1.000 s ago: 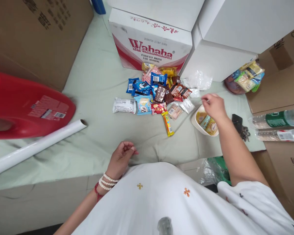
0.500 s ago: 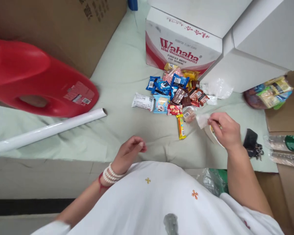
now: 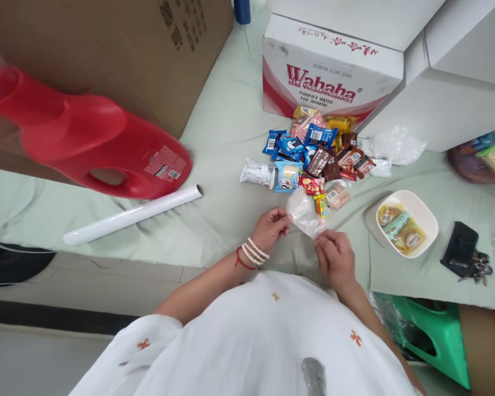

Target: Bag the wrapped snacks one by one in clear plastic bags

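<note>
A small clear plastic bag (image 3: 304, 212) is stretched between my two hands, just above the cloth. My left hand (image 3: 272, 228), with beads at the wrist, pinches its left edge. On the other side my right hand (image 3: 336, 257) grips the lower right corner. Behind the bag lies a heap of wrapped snacks: blue packets (image 3: 291, 146), brown packets (image 3: 318, 162), a light blue packet (image 3: 287, 176) and a white packet (image 3: 257, 173). The bag partly covers a yellow packet (image 3: 320, 204). A pinkish clear-wrapped snack (image 3: 337, 196) sits right of it.
A white bowl (image 3: 431, 226) with yellow packets stands right, beside a black key case (image 3: 460, 247) with keys. More clear bags (image 3: 398, 146) lie near the Wahaba-style carton (image 3: 330, 82). A red jug (image 3: 119, 146) and a white roll (image 3: 136, 214) are left; a green stool (image 3: 441, 330) is below.
My right hand has moved left from over the bowl, bringing the plastic bag in front of me. My left hand has come up and taken the bag's other edge. The view has shifted.
</note>
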Demonstrator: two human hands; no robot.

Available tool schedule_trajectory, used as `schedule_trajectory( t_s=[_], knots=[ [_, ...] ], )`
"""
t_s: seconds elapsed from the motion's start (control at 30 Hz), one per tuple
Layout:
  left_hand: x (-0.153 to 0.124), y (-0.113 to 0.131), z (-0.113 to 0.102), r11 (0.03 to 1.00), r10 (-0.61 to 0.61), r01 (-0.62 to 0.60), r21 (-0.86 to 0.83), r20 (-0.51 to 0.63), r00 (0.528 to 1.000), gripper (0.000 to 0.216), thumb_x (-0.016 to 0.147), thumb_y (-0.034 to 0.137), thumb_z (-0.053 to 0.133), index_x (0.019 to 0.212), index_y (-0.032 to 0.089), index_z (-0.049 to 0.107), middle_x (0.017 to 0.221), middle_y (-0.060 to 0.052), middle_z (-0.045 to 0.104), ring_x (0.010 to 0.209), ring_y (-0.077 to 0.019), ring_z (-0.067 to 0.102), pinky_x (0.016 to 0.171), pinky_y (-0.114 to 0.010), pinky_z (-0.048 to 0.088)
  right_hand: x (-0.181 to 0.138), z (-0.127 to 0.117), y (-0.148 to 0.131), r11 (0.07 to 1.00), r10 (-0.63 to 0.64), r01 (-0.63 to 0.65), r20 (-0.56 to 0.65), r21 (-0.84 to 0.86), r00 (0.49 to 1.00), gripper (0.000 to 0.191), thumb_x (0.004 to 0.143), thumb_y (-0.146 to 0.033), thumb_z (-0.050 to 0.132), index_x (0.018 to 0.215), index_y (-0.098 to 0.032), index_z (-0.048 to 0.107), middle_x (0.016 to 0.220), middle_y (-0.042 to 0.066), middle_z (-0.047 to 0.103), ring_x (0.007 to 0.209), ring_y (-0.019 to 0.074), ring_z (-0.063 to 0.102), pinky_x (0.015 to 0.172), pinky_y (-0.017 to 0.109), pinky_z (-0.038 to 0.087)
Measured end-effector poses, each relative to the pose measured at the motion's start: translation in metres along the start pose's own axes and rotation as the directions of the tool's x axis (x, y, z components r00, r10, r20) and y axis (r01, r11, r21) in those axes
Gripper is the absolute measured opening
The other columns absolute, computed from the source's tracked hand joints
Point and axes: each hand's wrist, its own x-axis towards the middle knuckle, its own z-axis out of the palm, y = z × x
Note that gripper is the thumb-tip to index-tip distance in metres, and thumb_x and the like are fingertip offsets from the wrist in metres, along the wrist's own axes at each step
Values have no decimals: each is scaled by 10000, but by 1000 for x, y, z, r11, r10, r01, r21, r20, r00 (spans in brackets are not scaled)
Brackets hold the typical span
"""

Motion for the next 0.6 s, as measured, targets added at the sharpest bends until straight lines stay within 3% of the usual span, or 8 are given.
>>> schedule_trajectory(
  t_s=[0.1,0.2,0.27,0.37,0.43,0.5,0.6],
  knots=[
    [-6,-4,-4,999,2,-2,-48,3,1000,448,718,545,820,764,188,554,655,42,594,566,-83,546,543,-220,393,-13,-2,-3,981,11,-36,133,191,991,127,964,-247,588,1025,-287,692,1068,76,695,886,232,669,718,360,556],
    [-10,-6,-4,998,61,-62,13,21,998,456,741,563,812,750,184,558,627,49,572,578,-81,521,595,-232,415,-5,-15,-4,962,123,-122,11,246,992,53,970,-256,602,976,-270,653,920,48,656,721,192,603,642,328,498],
    [-11,-7,-3,995,81,-83,52,44,996,469,740,574,814,737,184,554,613,52,561,571,-83,496,598,-241,408,9,-20,-5,956,152,-139,-31,258,988,63,943,-298,660,997,-266,651,946,50,645,691,181,565,643,326,481],
    [-13,-9,-1,994,70,-76,73,80,994,477,741,582,814,728,188,547,605,50,565,562,-87,476,593,-253,395,28,-11,-7,939,94,-129,123,320,988,179,904,-374,708,1042,-263,680,1065,79,666,773,197,600,705,339,498],
    [-14,-11,-1,996,64,-68,52,78,995,482,734,580,822,719,189,540,593,53,560,549,-83,461,579,-251,378,35,0,-8,911,101,-176,212,374,972,130,934,-382,657,948,-259,697,937,57,675,776,200,606,714,331,490],
    [-15,-12,-3,998,62,-63,11,49,997,498,709,581,841,709,190,533,568,61,542,527,-75,440,554,-245,349,36,9,-8,845,187,-284,247,454,951,174,951,-389,628,863,-251,687,766,17,623,686,173,561,654,301,454],
    [-15,-12,-8,998,34,-33,-53,11,999,526,652,583,877,707,191,532,543,72,517,504,-67,422,530,-239,323,32,15,-7,616,367,-484,317,622,875,230,894,-456,699,835,-237,662,651,-30,524,567,127,437,539,256,362]
  ],
)
